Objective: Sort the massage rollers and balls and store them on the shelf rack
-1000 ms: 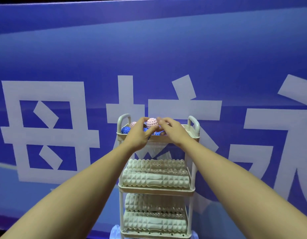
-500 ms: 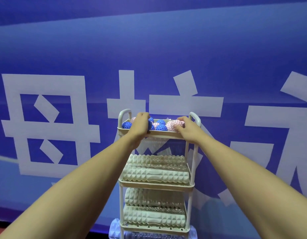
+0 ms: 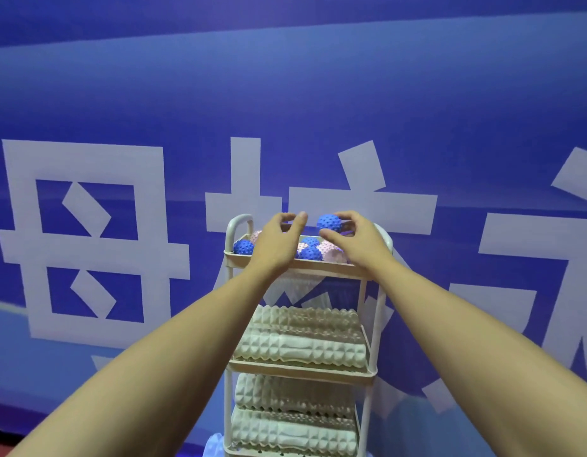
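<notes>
- Both my arms reach forward, hands raised over the top tray of the shelf rack (image 3: 298, 263).
- My right hand (image 3: 354, 240) pinches a blue spiky ball (image 3: 329, 222) between thumb and curled fingers, just above the other balls (image 3: 310, 250).
- My left hand (image 3: 279, 242) hovers beside it, fingers loosely curled, holding nothing.
- Cream rollers (image 3: 302, 338) fill the lower shelves.

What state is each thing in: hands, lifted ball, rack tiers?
Right hand: grip on a blue ball, above the top tray.
Blue ball: lifted clear of the pile.
Left hand: fingers curled over the top tray, holding nothing visible.
Top tray: holds blue and pink balls.
Middle tier: holds cream rollers.
Lower tier: holds cream rollers.
</notes>
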Action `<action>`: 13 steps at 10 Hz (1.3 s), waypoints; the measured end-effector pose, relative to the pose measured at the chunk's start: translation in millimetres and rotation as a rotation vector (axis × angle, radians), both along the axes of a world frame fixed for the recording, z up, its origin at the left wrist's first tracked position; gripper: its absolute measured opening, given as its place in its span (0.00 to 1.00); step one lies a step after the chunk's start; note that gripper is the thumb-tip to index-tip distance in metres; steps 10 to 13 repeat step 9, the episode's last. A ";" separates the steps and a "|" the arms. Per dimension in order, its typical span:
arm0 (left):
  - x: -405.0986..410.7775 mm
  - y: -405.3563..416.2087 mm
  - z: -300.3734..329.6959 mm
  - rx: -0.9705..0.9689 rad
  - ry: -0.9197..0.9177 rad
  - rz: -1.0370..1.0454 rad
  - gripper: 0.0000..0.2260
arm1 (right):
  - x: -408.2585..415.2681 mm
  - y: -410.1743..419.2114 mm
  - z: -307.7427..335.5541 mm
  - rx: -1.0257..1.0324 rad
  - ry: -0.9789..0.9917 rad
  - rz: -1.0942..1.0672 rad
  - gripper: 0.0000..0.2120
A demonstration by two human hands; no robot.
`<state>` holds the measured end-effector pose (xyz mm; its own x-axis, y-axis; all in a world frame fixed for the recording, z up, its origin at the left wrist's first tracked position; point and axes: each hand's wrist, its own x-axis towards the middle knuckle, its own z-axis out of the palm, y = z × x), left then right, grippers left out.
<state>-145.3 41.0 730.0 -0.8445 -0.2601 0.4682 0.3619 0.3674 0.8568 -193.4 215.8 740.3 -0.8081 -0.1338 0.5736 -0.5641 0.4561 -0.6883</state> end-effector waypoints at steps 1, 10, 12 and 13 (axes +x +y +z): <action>-14.0 -16.8 -14.7 -0.499 0.026 0.225 0.20 | -31.0 3.6 6.9 0.063 -0.077 -0.154 0.26; 20.1 -38.9 -31.6 -0.704 0.074 0.338 0.20 | -9.4 3.7 -8.1 0.402 0.075 -0.268 0.20; 20.1 -38.9 -31.6 -0.704 0.074 0.338 0.20 | -9.4 3.7 -8.1 0.402 0.075 -0.268 0.20; 20.1 -38.9 -31.6 -0.704 0.074 0.338 0.20 | -9.4 3.7 -8.1 0.402 0.075 -0.268 0.20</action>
